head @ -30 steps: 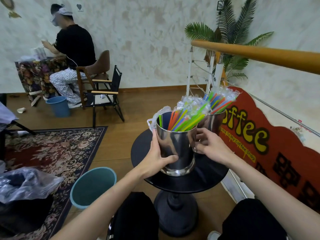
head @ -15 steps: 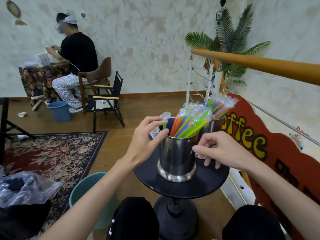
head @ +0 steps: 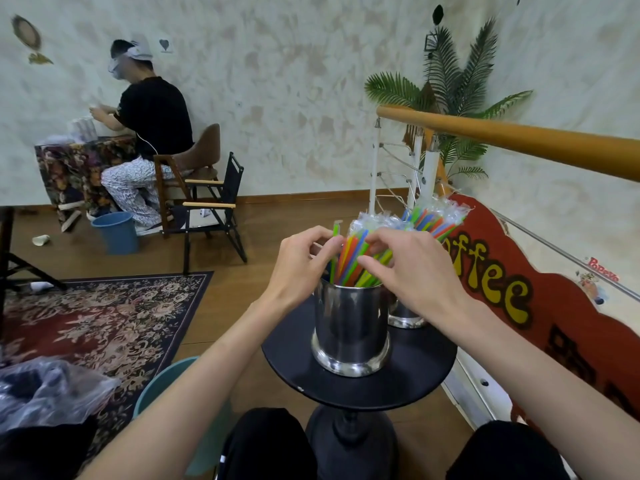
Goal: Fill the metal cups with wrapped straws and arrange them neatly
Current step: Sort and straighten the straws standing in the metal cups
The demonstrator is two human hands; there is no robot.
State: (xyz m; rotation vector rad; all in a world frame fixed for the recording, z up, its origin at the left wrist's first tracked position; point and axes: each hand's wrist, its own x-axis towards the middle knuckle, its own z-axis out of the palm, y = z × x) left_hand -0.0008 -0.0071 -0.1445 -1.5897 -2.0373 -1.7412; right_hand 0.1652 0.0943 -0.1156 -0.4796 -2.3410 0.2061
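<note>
Both metal cups on the round black table (head: 408,379) look full, and the left hand (head: 298,268) and right hand (head: 412,271) pinch wrapped straws (head: 353,261) in the near cup (head: 349,327), far cup (head: 405,315) behind, so only tidying seems left.

1. Only one view was given: the wide-angle camera worn on your head, looking forward and down over your own forearms.
2. It sat close above the small round black pedestal table (head: 367,386), so the near shiny metal cup (head: 349,323) filled the lower centre of the picture.
3. Your left hand (head: 298,268) and right hand (head: 415,271) met just in front of the lens.
4. The view faced the mottled cream wall (head: 294,98) across the room, its lines bowed by the lens.
5. With a single camera, no second view shared any part of the scene.
</note>
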